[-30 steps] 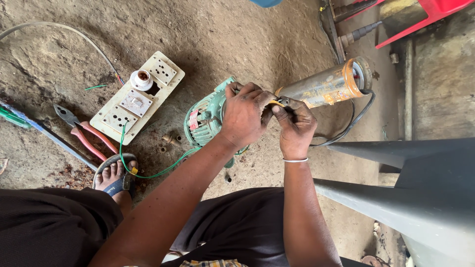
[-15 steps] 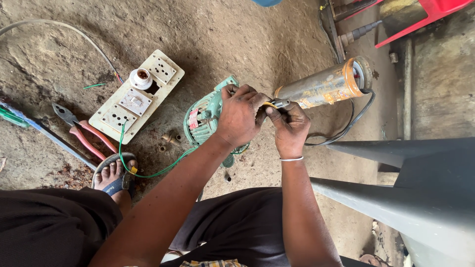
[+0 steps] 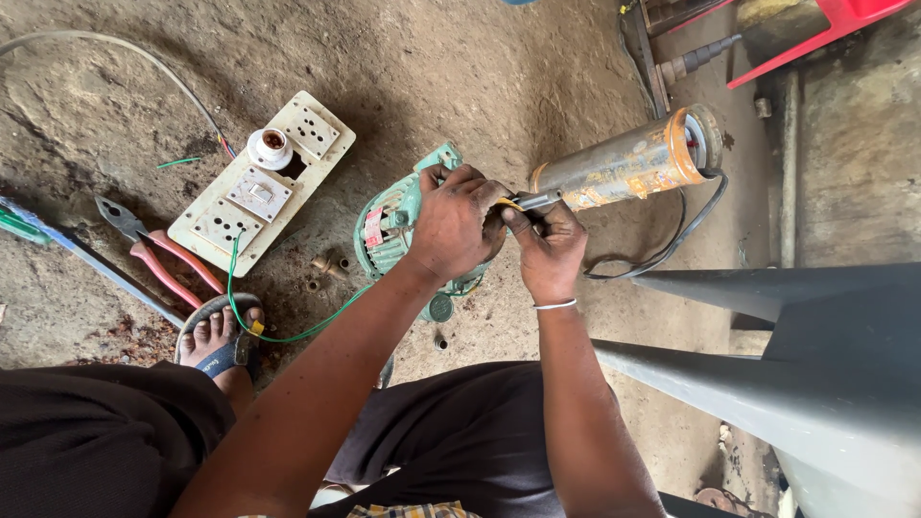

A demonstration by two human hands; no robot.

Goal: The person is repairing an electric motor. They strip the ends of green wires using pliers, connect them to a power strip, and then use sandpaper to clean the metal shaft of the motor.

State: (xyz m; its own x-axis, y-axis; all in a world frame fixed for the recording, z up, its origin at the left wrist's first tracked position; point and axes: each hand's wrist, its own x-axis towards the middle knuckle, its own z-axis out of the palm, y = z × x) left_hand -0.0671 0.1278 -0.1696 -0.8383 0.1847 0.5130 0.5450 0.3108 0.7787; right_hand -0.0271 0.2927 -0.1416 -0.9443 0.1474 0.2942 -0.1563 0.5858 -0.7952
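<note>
Hands both closed: left hand [image 3: 456,223] wraps over green motor [image 3: 393,235] on the floor at centre, right hand [image 3: 547,251] at 3 o'clock pinches a yellow-handled tool [image 3: 523,202]. Motor looks heavy, rigid cast metal; best held by its body. Switchboard [image 3: 259,187] lies at 9 o'clock.

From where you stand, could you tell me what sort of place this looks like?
Probably a small repair workshop for electric motors or pumps, worked at ground level. On the bare dirt floor lie a green motor, a rusty cylindrical pump body, a switch-and-socket board and red-handled pliers.
</note>
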